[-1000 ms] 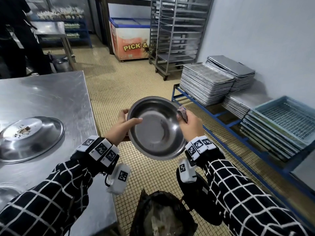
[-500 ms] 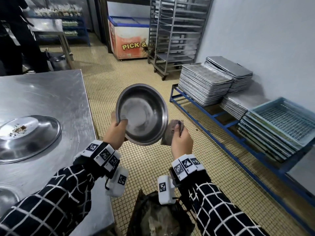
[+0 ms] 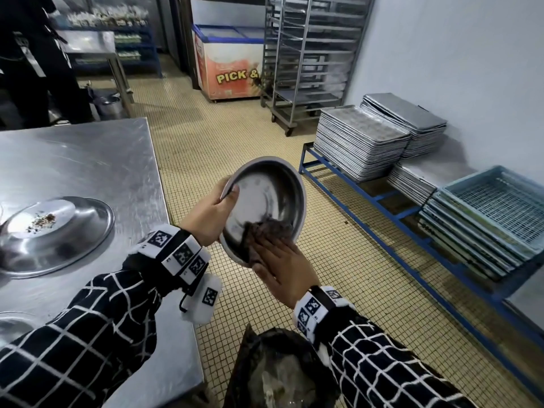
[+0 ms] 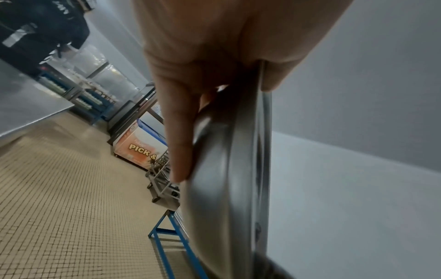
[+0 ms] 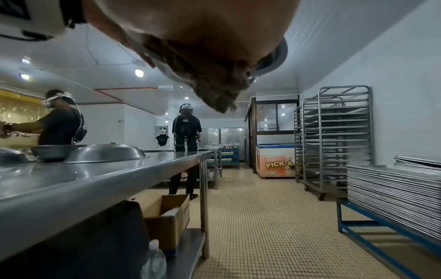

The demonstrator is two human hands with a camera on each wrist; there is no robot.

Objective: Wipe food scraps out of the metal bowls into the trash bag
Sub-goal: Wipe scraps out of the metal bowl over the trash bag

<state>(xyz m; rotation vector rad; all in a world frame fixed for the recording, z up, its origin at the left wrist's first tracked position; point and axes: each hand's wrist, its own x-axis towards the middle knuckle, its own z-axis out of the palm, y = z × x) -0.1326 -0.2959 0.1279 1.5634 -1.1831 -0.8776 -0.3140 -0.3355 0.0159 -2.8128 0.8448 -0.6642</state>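
Since a moment ago my right hand [image 3: 284, 267] has gone from beside the bowl [image 3: 272, 198] into it, pressing the cloth [image 3: 266, 229] down.

The steel table [image 3: 82, 160] fills my left side, a wide pan [image 3: 88, 228] with crumbs resting on it. The trash bag [image 3: 259, 343] gapes on the floor below my wrists, under the tilted bowl held in the air. My left hand [image 3: 210, 216] grips the bowl's near rim, thumb inside, fingers [image 4: 177, 136] behind. My right hand lies flat, fingers straight on the dark cloth against the bowl's lower inside wall.
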